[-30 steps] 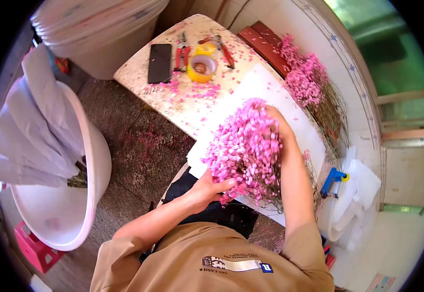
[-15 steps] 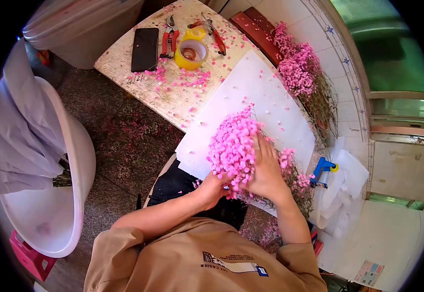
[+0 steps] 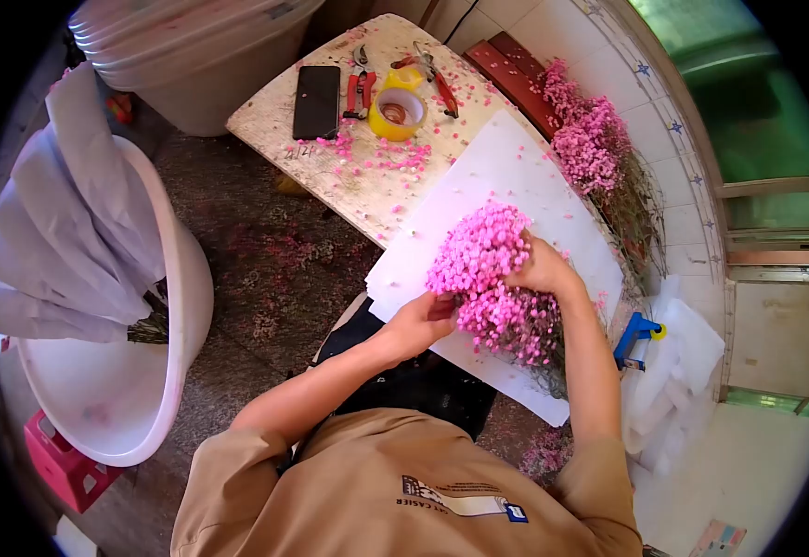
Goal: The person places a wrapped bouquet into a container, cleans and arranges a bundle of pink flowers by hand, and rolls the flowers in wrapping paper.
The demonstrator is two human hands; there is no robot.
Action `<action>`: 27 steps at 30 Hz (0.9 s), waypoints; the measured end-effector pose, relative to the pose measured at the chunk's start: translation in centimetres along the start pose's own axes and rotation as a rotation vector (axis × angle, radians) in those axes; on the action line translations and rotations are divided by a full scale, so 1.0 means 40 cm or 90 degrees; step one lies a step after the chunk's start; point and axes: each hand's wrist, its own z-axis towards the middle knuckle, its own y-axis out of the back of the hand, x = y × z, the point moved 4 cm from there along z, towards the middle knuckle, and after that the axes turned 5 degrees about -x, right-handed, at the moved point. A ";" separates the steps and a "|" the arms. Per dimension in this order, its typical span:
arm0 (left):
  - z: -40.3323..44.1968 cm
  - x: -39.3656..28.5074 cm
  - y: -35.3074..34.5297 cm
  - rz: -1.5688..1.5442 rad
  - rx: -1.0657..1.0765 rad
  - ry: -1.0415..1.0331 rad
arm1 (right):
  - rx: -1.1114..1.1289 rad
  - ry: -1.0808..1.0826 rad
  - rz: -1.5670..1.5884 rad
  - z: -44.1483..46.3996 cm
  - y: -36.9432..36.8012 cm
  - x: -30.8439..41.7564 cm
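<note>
A bunch of pink baby's breath (image 3: 480, 243) is held over white wrapping paper (image 3: 404, 269) on the table's near corner. At its right side my right hand (image 3: 545, 266) is closed round it, with the fingertips partly buried in the blossoms. My left hand (image 3: 420, 323) is curled at the lower left edge of the flower heads; its fingers are bent against them and what they pinch is partly hidden. Just below, more pink flowers (image 3: 511, 320) with thin dark stems lie between my forearms, over the paper.
On the table (image 3: 274, 111) lie a phone (image 3: 317, 102), red pruning shears (image 3: 360, 85), a yellow tape roll (image 3: 397, 113) and red-handled pliers (image 3: 441, 88). More pink flowers (image 3: 590, 153) rest along the wall. A blue tape dispenser (image 3: 638, 340) is right; a white tub (image 3: 181, 306) holds wrapped bunches.
My right hand has moved from the front of the blossoms to their right side. The lower flowers show more fully, and my left hand sits farther out at the edge. The view has shifted.
</note>
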 end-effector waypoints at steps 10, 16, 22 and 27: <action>-0.107 -0.094 -0.153 0.249 0.098 -0.177 | -0.169 -0.162 0.165 -0.376 0.050 -0.003; -0.117 -0.165 -0.137 0.245 0.306 -0.302 | -0.453 -0.202 0.028 -0.854 0.086 -0.234; 0.024 -0.218 0.102 1.095 0.102 -0.509 | -0.676 -0.401 0.083 -1.111 -0.076 -0.337; 0.068 -0.197 0.076 1.304 0.254 -0.498 | -0.752 -0.467 0.091 -1.201 -0.193 -0.353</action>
